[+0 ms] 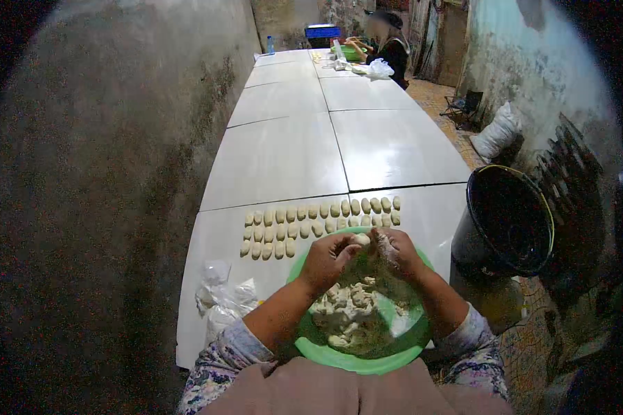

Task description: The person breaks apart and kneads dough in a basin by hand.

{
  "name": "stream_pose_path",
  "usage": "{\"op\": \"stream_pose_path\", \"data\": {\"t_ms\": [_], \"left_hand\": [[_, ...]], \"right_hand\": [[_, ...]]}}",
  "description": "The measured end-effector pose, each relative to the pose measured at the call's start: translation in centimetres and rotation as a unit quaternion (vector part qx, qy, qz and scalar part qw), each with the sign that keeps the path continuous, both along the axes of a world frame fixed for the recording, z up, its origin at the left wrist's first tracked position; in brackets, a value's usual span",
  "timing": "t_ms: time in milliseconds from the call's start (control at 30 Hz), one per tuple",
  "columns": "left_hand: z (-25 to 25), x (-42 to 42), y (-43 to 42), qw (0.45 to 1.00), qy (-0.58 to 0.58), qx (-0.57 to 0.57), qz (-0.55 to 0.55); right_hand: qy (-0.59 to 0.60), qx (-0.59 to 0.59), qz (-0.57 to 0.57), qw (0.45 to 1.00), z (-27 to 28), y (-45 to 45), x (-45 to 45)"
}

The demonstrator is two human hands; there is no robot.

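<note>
Above the far rim of a green basin (387, 363), both my hands are raised close together. My left hand (329, 261) is closed on a small pale piece of dough (360, 239), which shows at its fingertips. Just right of that piece is my right hand (400, 254), its fingers curled and dusted white; whatever they hold is hidden. Inside the basin lies a lumpy, torn mass of dough (356, 304). Beyond the basin, rows of small oval dough pieces (304, 229) lie on the white table (277, 152), some partly hidden behind my hands.
Clear plastic bags with white contents (221, 297) lie left of the basin. A large black bucket (509, 221) stands at the table's right edge. At the far end a person (392, 52) works over another green basin (349, 52). A white sack (497, 131) leans by the right wall.
</note>
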State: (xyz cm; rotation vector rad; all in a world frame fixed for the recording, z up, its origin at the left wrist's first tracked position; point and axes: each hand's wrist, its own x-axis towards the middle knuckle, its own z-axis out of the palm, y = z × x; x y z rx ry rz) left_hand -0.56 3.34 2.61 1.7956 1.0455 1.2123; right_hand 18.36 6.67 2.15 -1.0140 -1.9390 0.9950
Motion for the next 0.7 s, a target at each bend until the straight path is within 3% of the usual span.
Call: {"op": "stream_pose_path", "data": {"t_ms": [33,67,133,167,267,367,433,467,533,633,700], "left_hand": [[-0.2,-0.1,0.3,0.999,0.033,0.024,0.011],[-0.4,-0.1,0.4,0.999,0.033,0.023,0.011],[-0.8,-0.1,0.6,0.998,0.055,0.018,0.019],[-0.9,-0.1,0.6,0.998,0.055,0.018,0.019],[-1.6,0.2,0.6,0.999,0.046,0.006,0.012],[-2.2,0.1,0.9,0.996,-0.015,-0.060,-0.067],[-1.7,0.0,0.8,0.978,-0.037,-0.172,-0.115],[-3.1,0.0,1.3,0.978,-0.038,-0.172,-0.115],[-6.8,-0.1,2.6,0.944,-0.148,-0.230,-0.184],[-1.4,0.0,0.6,0.928,-0.177,-0.278,-0.174],[-2.4,-0.6,1.2,0.930,-0.154,-0.285,-0.174]], "right_hand": [[-0.038,0.151,0.001,0.988,0.1,0.1,0.0],[-0.038,0.151,0.001,0.988,0.2,0.0,-0.2],[0.008,-0.056,-0.007,0.998,0.7,-0.6,-0.9],[0.012,-0.105,0.012,0.994,1.5,-1.0,-1.1],[0.046,-0.078,0.065,0.994,2.8,-2.2,-1.7],[0.029,-0.078,0.050,0.995,1.5,-1.5,-1.2],[0.050,-0.085,0.044,0.994,1.3,-1.4,-1.1],[0.026,-0.071,0.045,0.996,1.9,-1.4,-1.1],[0.002,-0.059,0.045,0.997,2.0,-1.3,-1.0],[0.010,-0.052,0.065,0.996,1.1,-1.0,-1.0],[0.009,-0.054,0.044,0.998,0.9,-1.0,-0.8]]}}
